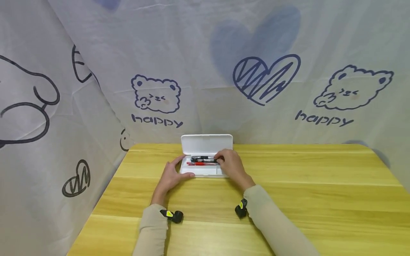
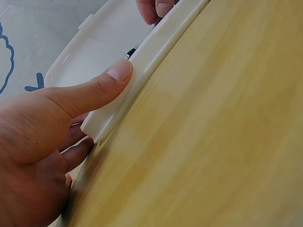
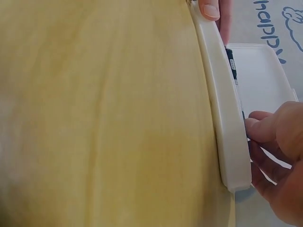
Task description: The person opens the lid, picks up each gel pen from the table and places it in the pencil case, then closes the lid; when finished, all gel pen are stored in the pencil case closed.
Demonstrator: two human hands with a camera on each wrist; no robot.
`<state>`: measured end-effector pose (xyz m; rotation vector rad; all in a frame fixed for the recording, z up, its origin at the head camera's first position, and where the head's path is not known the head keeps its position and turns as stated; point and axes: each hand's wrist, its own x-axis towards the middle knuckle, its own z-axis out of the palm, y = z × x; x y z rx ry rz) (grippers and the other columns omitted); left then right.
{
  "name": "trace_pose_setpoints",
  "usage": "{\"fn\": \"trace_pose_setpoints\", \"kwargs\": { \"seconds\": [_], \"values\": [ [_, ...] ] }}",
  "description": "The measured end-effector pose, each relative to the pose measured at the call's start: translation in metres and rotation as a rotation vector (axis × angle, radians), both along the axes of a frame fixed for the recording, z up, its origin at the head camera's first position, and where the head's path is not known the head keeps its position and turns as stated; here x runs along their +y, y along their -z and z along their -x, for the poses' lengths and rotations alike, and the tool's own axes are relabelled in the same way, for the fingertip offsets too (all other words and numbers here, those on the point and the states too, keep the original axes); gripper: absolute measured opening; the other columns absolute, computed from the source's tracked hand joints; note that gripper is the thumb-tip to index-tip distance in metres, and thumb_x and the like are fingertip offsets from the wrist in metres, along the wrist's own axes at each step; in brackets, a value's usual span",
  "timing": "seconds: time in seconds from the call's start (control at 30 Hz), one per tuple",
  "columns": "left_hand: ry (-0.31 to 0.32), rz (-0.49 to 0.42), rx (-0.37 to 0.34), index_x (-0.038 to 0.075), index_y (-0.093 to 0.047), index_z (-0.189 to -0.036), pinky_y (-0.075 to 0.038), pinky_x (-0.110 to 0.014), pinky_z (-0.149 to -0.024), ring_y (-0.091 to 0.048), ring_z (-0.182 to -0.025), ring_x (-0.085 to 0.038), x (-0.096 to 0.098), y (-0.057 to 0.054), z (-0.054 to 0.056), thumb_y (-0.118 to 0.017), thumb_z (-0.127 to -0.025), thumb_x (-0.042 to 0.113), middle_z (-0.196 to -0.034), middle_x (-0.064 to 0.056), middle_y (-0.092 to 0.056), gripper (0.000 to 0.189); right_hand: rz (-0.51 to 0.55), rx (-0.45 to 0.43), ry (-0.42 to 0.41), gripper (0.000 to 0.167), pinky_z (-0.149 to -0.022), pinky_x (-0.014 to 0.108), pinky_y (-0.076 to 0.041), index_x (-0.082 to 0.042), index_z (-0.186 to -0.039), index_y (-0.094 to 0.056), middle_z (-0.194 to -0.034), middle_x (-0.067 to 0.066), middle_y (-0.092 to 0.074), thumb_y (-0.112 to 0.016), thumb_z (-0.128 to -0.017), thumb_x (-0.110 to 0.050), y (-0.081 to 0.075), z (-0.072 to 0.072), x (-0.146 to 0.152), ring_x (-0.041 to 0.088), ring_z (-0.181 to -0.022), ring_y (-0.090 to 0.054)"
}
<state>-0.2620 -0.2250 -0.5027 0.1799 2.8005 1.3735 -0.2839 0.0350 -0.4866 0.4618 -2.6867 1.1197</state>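
Note:
A white pencil case [image 1: 200, 171] lies on the table with its lid [image 1: 206, 144] raised at the back. Inside are several pens lying lengthwise, among them a red pen [image 1: 199, 164] in front and black pens [image 1: 199, 157] behind it. At the case's left end my left hand [image 1: 169, 176] holds on, its thumb over the front wall and its fingers around the end. Over the right part of the case, my right hand [image 1: 233, 165] pinches the end of a black pen [image 3: 231, 61] between thumb and fingers. The fingertips partly hide the pens' right ends.
The wooden table [image 1: 304, 199] extends to both sides and in front of the case. Behind it hangs a white cloth [image 1: 205, 71] printed with hearts and bears. A black wrist camera [image 1: 174, 216] sits on the left sleeve, another camera [image 1: 241, 208] on the right.

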Motion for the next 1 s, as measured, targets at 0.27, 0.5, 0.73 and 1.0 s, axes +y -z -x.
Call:
{"fn": "trace_pose_setpoints", "kwargs": {
  "seconds": [0.27,0.5,0.73,1.0],
  "values": [
    [0.001,0.0,0.017,0.007,-0.044,-0.155,-0.001,-0.051,-0.127,-0.028,-0.151,-0.041,0.003,-0.002,0.001,-0.093,-0.076,0.029,-0.158,-0.021,-0.043,0.095,0.152,0.009,0.021,0.016,-0.091,0.043,-0.058,-0.003,-0.109,-0.076,-0.108,0.011,-0.073,-0.069,-0.095,0.001,-0.002,-0.006,0.014,0.026,-0.1,-0.066],
    [-0.003,-0.002,0.016,0.006,-0.045,-0.154,-0.002,-0.053,-0.127,-0.028,-0.15,-0.043,0.0,0.0,0.0,-0.093,-0.076,0.028,-0.157,-0.023,-0.042,0.094,0.491,-0.025,0.122,0.035,-0.08,0.027,-0.058,0.005,-0.123,-0.068,-0.106,0.021,-0.071,-0.073,-0.088,0.007,0.009,-0.012,0.035,0.031,-0.093,-0.068],
    [-0.013,0.001,0.002,0.008,-0.045,-0.154,-0.006,-0.056,-0.126,-0.024,-0.151,-0.044,0.001,0.001,-0.001,-0.093,-0.076,0.028,-0.158,-0.022,-0.041,0.094,0.508,-0.226,0.091,0.063,-0.091,0.031,-0.058,0.0,-0.146,-0.051,-0.122,0.024,-0.064,-0.074,-0.088,0.005,0.024,-0.014,0.05,0.032,-0.103,-0.066],
    [-0.005,0.014,0.011,0.007,-0.045,-0.154,-0.003,-0.055,-0.127,-0.025,-0.151,-0.044,0.002,0.001,-0.002,-0.093,-0.076,0.029,-0.158,-0.022,-0.041,0.095,0.427,-0.297,-0.028,0.073,-0.104,0.048,-0.051,-0.006,-0.159,-0.034,-0.137,0.027,-0.056,-0.064,-0.094,0.005,0.022,-0.01,0.056,0.036,-0.114,-0.06]
  ]
}}
